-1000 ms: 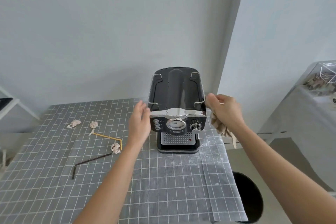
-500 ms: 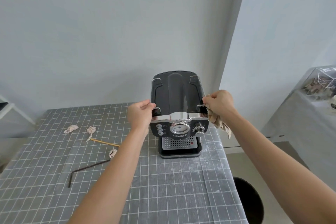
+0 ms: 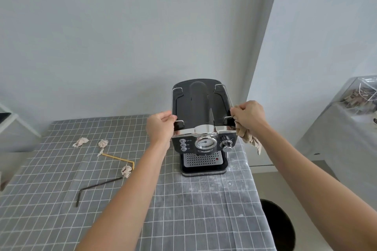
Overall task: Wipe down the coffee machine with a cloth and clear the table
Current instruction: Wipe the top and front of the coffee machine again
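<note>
The left hand (image 3: 160,128) is pinching the left top edge of the coffee machine (image 3: 203,128), bracing it. The right hand (image 3: 247,117) is bunching a beige cloth (image 3: 247,140) in its fist against the machine's right top edge. The machine is sitting near the counter's (image 3: 183,210) right edge, on white dust. Crumpled paper scraps (image 3: 80,141) and two bent straws (image 3: 118,158) are lying to the left, uncleared. Pushing hard sideways is risking a slide toward that edge, above the dark bin (image 3: 279,228).
</note>
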Motion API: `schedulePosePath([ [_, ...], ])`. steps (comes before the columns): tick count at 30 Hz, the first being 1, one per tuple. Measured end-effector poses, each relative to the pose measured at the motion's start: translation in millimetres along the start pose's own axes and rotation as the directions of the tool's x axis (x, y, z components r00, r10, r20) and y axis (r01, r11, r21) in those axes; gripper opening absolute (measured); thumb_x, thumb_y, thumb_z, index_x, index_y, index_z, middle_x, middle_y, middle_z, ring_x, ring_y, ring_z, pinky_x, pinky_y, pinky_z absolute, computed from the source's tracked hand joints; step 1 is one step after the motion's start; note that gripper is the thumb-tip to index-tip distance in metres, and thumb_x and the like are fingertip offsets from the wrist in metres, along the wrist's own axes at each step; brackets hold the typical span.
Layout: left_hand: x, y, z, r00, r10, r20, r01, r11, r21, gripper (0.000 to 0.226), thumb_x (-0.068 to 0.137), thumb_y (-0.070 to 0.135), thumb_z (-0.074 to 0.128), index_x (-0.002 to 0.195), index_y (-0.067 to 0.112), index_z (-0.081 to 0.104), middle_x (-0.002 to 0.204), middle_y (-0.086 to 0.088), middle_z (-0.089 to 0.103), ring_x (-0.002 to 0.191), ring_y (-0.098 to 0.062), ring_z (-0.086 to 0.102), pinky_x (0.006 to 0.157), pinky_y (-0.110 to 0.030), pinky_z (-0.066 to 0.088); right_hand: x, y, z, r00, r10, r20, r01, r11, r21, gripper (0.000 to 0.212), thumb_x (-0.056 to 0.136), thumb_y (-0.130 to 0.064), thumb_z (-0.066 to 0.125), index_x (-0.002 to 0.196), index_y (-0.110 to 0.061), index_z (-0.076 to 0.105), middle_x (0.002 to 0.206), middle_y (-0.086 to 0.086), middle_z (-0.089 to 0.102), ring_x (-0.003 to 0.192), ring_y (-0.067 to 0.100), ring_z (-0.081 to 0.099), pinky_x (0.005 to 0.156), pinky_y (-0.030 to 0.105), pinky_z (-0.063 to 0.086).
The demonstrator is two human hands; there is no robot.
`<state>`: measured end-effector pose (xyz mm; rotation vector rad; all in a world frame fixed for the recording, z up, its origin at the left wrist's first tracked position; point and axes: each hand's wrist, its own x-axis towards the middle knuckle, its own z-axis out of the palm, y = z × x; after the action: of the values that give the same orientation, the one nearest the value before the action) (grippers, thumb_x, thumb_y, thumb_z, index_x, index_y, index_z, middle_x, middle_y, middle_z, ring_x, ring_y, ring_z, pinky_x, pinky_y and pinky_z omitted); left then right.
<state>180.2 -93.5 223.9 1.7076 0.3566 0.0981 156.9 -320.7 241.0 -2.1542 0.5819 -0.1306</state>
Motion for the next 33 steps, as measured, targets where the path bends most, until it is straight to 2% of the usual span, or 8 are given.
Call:
schedulePosePath([
  [6,-2,-1,0,1.000,0.023,-0.016,-0.023,0.999,0.023,0.029,0.088,0.001,0.063,0.116,-0.002,0.064,0.107,-0.013,0.070,0.075,-0.009,0.064,0.042,-0.002,0.039,-4,4,-4,1.000,-0.013,0.010,0.012,1.000,0.028,0.029,0.082,-0.018,0.056,0.055,-0.009,0.056,0.044,0.004,0.059,0.032,0.012,0.055,0.050,0.024,0.052],
  [9,-11,-3,0,0.996,0.080,-0.035,-0.079,0.997,0.024,0.028,0.089,0.003,0.062,0.117,-0.002,0.064,0.104,-0.010,0.068,0.072,-0.006,0.062,0.044,-0.003,0.042,-16,15,-7,1.000,-0.011,0.027,0.006,0.989,0.149,0.035,0.087,-0.029,0.058,0.058,-0.010,0.056,0.047,0.009,0.061,0.037,0.022,0.063,0.044,0.024,0.050],
  [14,-32,-46,-11,0.956,0.294,-0.022,-0.288,0.947,0.140,0.033,0.095,0.016,0.056,0.125,0.007,0.061,0.120,-0.004,0.066,0.105,-0.007,0.062,0.090,-0.017,0.048,-53,79,13,0.997,0.081,0.006,-0.080,0.963,0.256,0.038,0.093,-0.035,0.056,0.075,-0.001,0.057,0.058,0.017,0.065,0.044,0.030,0.065,0.046,0.030,0.053],
  [19,-77,-130,-30,0.977,0.179,0.120,-0.208,0.925,0.316,0.041,0.096,0.017,0.054,0.136,0.010,0.051,0.134,-0.002,0.058,0.123,-0.013,0.054,0.107,-0.030,0.041,-99,148,74,0.955,0.197,0.224,-0.230,0.964,0.133,0.027,0.098,-0.029,0.055,0.084,-0.007,0.062,0.063,0.008,0.065,0.047,0.020,0.062,0.048,0.028,0.054],
  [24,-114,-205,-70,0.973,-0.041,0.226,-0.077,0.869,0.489,0.043,0.095,0.021,0.055,0.137,0.013,0.050,0.137,0.000,0.055,0.126,-0.013,0.052,0.106,-0.025,0.039,-120,159,129,0.945,0.180,0.273,-0.158,0.982,-0.104,0.018,0.094,-0.028,0.056,0.100,-0.022,0.072,0.095,0.006,0.074,0.088,0.025,0.067,0.079,0.034,0.055],
  [27,-112,-230,-108,0.976,-0.109,0.188,-0.003,0.858,0.514,0.041,0.095,0.021,0.057,0.134,0.013,0.052,0.135,-0.002,0.057,0.125,-0.014,0.053,0.105,-0.023,0.038,-136,144,156,0.940,0.085,0.329,0.027,0.946,-0.323,0.021,0.093,-0.035,0.053,0.107,-0.033,0.068,0.115,0.006,0.064,0.113,0.036,0.055,0.098,0.050,0.045],
  [30,-89,-245,-150,0.986,-0.123,0.110,0.045,0.841,0.540,0.038,0.095,0.023,0.055,0.132,0.010,0.055,0.132,-0.003,0.059,0.123,-0.018,0.055,0.102,-0.023,0.039,-148,122,190,0.908,-0.111,0.404,0.248,0.920,-0.304,0.022,0.092,-0.021,0.059,0.112,-0.025,0.068,0.123,0.003,0.061,0.123,0.032,0.050,0.105,0.052,0.036],
  [33,-47,-256,-191,0.995,-0.091,0.040,0.052,0.821,0.569,0.035,0.096,0.022,0.055,0.128,0.010,0.058,0.128,-0.005,0.062,0.120,-0.019,0.057,0.104,-0.032,0.043,-151,99,231,0.852,-0.210,0.480,0.350,0.909,-0.224,0.021,0.090,-0.013,0.062,0.107,-0.021,0.069,0.120,0.004,0.063,0.115,0.031,0.057,0.101,0.051,0.042],
])
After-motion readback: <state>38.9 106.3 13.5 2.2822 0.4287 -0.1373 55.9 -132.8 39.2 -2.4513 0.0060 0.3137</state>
